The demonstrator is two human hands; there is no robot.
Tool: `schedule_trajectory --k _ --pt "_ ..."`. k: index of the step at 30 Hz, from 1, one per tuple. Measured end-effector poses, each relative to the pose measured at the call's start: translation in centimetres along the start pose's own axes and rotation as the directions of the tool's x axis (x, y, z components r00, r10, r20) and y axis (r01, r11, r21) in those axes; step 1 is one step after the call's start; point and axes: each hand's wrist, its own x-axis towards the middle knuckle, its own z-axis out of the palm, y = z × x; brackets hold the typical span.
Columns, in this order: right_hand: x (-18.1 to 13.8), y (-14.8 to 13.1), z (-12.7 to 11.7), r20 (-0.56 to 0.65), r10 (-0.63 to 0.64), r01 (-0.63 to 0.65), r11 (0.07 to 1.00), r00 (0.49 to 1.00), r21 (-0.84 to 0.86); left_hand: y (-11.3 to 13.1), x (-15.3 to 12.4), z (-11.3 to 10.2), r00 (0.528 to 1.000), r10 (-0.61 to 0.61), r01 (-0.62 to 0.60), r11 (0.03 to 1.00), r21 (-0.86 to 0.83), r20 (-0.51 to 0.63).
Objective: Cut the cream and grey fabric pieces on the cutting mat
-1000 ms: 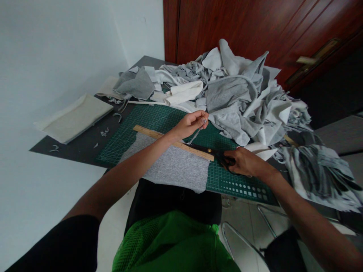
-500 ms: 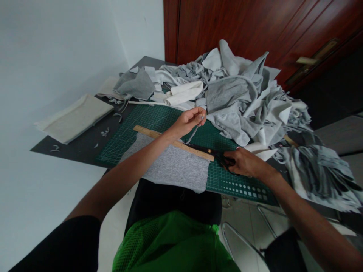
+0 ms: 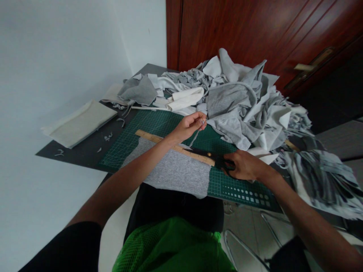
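My left hand (image 3: 189,126) pinches the free end of a thin grey fabric strip (image 3: 194,137) and holds it up above the wooden ruler (image 3: 159,141). My right hand (image 3: 244,165) grips the handles of black scissors (image 3: 211,155), whose blades point left along the ruler's edge. The ruler lies across a grey fabric piece (image 3: 176,170) spread on the green cutting mat (image 3: 153,122). The near edge of that fabric hangs over the table's front.
A big heap of grey and white fabric scraps (image 3: 241,102) fills the back and right of the dark table (image 3: 85,149). A folded cream cloth (image 3: 81,122) lies at the left. Cut strips (image 3: 320,177) pile at the far right. A brown door stands behind.
My left hand has lifted the strip's end slightly and shifted a little. The scissors and right hand stay in the same spot by the ruler. The view has tilted a bit.
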Motion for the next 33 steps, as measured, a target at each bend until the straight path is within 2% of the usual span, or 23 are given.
schedule_trajectory --k 15,22,33 --pt "1.3 -1.0 0.2 0.021 -0.011 0.01 0.999 1.0 0.048 0.3 -0.1 0.2 1.0 0.009 -0.009 1.0 0.002 0.013" --pt "1.6 -0.7 0.6 0.006 -0.022 0.022 0.998 1.0 0.052 0.6 -0.1 0.4 1.0 -0.013 0.013 1.0 0.008 -0.014" --pt "1.4 -1.1 0.1 0.01 -0.018 0.017 0.997 1.0 0.071 0.4 0.1 -0.2 0.999 0.021 -0.021 1.0 -0.011 -0.043"
